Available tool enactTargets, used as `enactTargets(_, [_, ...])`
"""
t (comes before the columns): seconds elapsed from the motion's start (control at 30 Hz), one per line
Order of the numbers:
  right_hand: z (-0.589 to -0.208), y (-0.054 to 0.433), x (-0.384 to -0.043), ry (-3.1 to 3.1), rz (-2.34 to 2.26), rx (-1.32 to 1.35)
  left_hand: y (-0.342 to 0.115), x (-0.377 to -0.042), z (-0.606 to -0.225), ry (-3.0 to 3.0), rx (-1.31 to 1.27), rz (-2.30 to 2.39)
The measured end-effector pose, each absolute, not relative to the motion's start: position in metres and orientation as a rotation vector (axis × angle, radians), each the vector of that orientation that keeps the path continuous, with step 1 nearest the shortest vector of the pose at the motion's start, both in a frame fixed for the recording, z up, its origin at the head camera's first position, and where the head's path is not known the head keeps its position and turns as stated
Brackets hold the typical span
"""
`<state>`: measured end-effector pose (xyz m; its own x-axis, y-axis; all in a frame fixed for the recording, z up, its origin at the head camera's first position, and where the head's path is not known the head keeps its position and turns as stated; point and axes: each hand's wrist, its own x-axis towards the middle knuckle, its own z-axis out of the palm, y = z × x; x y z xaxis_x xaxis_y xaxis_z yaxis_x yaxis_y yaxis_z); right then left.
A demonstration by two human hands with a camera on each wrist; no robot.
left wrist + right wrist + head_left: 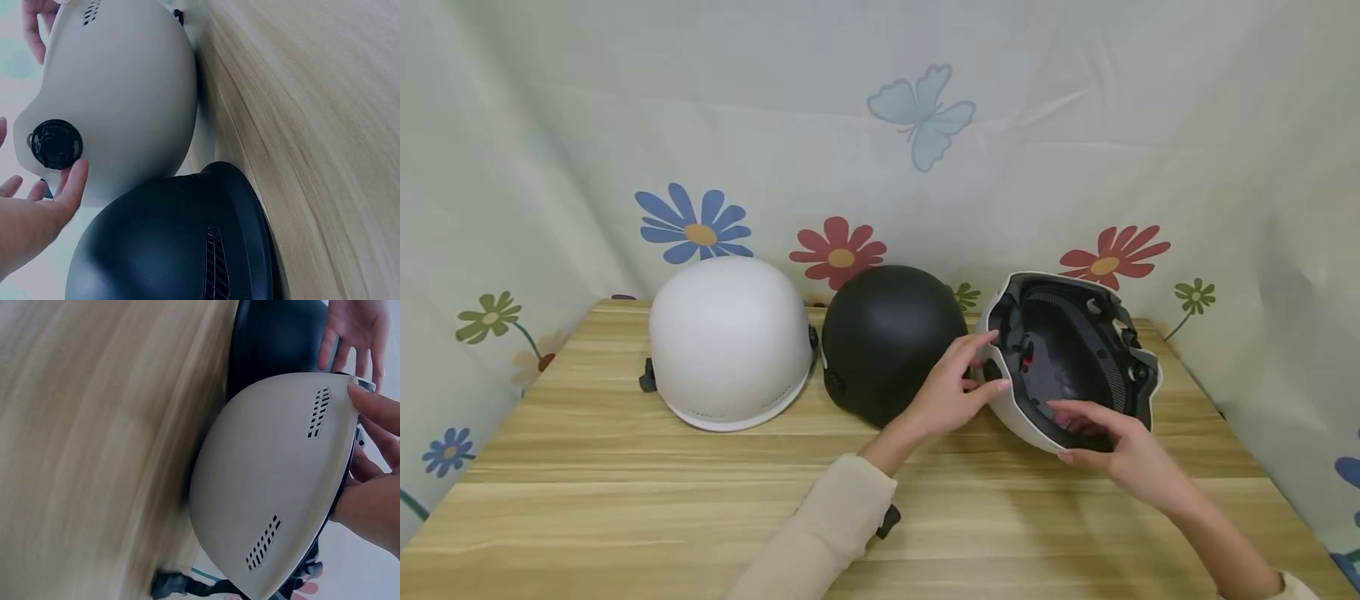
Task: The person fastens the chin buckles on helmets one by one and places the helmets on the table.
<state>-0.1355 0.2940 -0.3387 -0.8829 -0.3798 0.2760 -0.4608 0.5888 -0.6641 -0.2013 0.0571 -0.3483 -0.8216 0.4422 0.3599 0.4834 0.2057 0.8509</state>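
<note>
A white helmet point(1026, 417) lies tipped at the right of the table, its black padded inside facing up toward me. My right hand point(1120, 450) grips its near rim, thumb outside and fingers inside; the right wrist view shows the thumb point(375, 409) on the edge. Beside the left rim is my left hand point(951, 387), fingers loosely extended. In the left wrist view a digit of the left hand point(37, 215) touches the lower edge of a round black side disc point(56, 144). A black helmet point(891, 342) sits dome up beside it, partly behind the left hand.
Another white helmet point(730, 342) stands dome up at the left, black fittings at its sides. A small black piece point(889, 522) shows beside the left sleeve. The wooden table point(625, 508) backs onto a flower-printed cloth point(1037, 167).
</note>
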Motion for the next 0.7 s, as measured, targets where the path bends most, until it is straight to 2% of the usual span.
enactTargets(0.33, [-0.3470, 0.2882, -0.1331, -2.696, 1.182, 0.698, 0.0634, -0.1972, -0.3502, -2.558, -0.878, -1.451])
enactTargets(0.7, [-0.3457, 0.2928, -0.1312, -2.586, 1.512, 0.723, 0.0615, -0.1942, -0.3552, -2.592, -0.838, -1.390])
